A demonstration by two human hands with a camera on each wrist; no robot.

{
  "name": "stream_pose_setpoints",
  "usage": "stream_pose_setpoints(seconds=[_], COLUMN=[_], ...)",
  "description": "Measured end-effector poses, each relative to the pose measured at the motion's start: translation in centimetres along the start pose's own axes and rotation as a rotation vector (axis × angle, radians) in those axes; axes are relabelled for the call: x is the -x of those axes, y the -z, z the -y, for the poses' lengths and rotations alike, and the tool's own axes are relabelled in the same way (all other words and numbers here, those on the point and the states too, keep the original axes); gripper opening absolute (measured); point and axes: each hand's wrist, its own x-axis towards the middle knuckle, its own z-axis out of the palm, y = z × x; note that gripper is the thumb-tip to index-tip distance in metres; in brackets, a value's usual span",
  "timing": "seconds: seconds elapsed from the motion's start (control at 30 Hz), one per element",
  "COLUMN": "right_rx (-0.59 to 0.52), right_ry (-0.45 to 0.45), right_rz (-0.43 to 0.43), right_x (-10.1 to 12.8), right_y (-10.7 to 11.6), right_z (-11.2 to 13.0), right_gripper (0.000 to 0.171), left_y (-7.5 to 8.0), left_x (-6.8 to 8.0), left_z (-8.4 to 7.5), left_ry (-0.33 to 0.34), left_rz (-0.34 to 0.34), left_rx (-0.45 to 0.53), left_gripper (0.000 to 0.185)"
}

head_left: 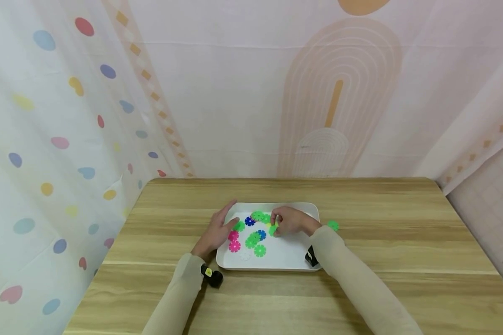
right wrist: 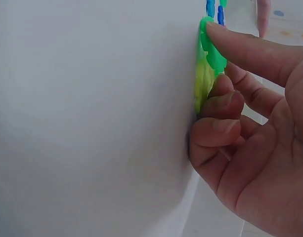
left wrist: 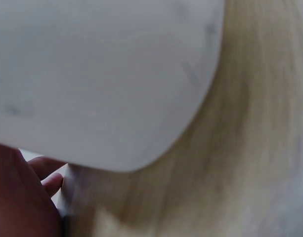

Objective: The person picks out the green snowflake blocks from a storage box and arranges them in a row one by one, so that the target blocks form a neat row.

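Pale fabric printed with coloured spots, a curtain (head_left: 84, 139), hangs well to the left of my left hand (head_left: 216, 231). That hand lies at the near end of a white tray (head_left: 289, 253), its thumb spread away from the fingers across the rim. By my thumb tip is a green disc (head_left: 239, 226); whether the two touch, I cannot tell. Just past the thumb, a little nearer my body, are two pink discs, the closer one (head_left: 234, 246) beside a faint white disc (head_left: 245, 255). Between my hands lie a dark blue disc (head_left: 249, 221), a lighter blue disc (head_left: 261, 235) and several more green ones, some overlapping. My right hand (head_left: 291, 220) reaches over the tray, thumb and finger pinching a notched green piece (right wrist: 215, 52) just above its floor. Against that piece, close to my curled lower fingers, is a yellow piece (right wrist: 203, 86). Right of this hand, outside the tray, a lone green disc (head_left: 333, 225) lies on the table (head_left: 385, 200), beyond my sleeve (head_left: 352, 270).
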Motion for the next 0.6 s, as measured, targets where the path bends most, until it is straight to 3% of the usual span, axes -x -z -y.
stream_pose_setpoints(seconds=[0.37,0.6], right_rx=[-0.001,0.021], right_ry=[0.081,0.151], right_rz=[-0.012,-0.055], right_x=[0.6,2.2], right_y=[0.6,2.1], right_z=[0.4,0.6], right_gripper=[0.017,0.012], left_y=[0.2,0.1], left_x=[-0.4,-0.4], left_z=[0.2,0.5], left_ry=[-0.021,-0.076], left_rz=[0.004,-0.005], left_rx=[-0.004,0.003], left_gripper=[0.059,0.059])
